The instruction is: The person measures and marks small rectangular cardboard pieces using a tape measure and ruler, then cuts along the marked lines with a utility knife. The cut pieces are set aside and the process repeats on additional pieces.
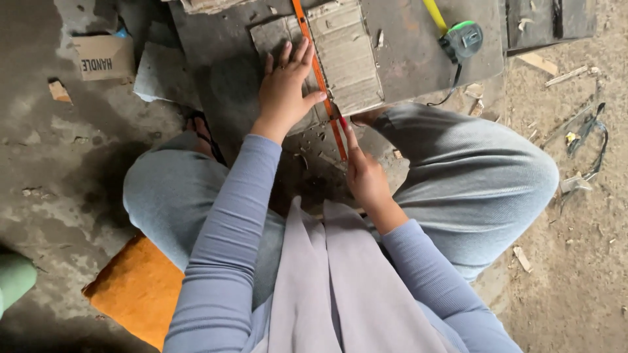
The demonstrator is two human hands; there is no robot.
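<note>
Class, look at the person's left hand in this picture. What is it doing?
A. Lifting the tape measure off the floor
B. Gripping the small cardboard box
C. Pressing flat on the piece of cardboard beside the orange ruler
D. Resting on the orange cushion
C: the left hand lies spread, palm down, on the cardboard right beside the orange ruler, while the tape measure lies untouched farther off.

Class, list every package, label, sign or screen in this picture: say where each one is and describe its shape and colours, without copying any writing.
Cardboard box piece: upper left on the floor, brown, rectangular, dark print.
Tape measure label: top right, small pale panel on the green-and-grey case.
No signs or screens are in view.
</note>
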